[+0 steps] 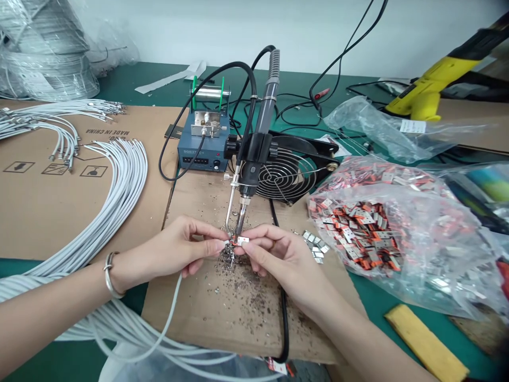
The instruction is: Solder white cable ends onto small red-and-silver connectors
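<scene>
My left hand [194, 245] pinches the end of a white cable [174, 305], whose length hangs down below the fingers. Between the thumb and fingers of my right hand [270, 246] is a small white and orange connector [243, 241]. The two parts meet, or nearly so, right under the tip of a soldering iron [240, 220] clamped in a stand. A thin metal solder feed tube [230, 204] comes down beside the iron to the same spot. Whether the tip touches the parts is too small to tell.
A blue solder feeder [201, 151] carries a solder spool [209, 94] at the back. A fan [286, 172] stands behind the iron. Bagged connectors [363, 233] lie right, near a yellow sponge [427, 342]. Bundled white cables [123, 185] curve along the left. Solder debris [254, 302] litters the cardboard.
</scene>
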### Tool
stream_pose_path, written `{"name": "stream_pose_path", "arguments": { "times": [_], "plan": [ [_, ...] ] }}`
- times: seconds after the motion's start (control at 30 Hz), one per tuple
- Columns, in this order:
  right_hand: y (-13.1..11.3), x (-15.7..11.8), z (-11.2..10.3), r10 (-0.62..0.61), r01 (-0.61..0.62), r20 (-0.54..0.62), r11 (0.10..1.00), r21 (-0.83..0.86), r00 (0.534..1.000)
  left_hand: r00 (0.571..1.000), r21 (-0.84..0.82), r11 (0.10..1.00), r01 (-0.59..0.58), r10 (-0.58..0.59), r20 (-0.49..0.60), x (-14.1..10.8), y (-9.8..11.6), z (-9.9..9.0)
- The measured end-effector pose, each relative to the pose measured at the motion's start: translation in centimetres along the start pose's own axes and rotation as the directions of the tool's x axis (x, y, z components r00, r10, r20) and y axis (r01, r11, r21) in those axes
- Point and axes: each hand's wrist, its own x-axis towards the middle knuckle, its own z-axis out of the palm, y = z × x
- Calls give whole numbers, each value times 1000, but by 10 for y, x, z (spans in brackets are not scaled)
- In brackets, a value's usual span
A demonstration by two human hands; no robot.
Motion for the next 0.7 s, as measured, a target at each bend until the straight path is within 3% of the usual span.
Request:
{"name": "stream_pose_path", "arguments": {
  "times": [0.23,0.7],
  "plan": [
    [0,-1,-1,-41,40,6,999,22,999,1000,-11,1000,5,-5,8,-1,-2,-1],
    [-1,1,2,-5,5,-4,1000,-8,1000,1000,15,1000,10,-11,4,3,-4,-2]
  ]
}}
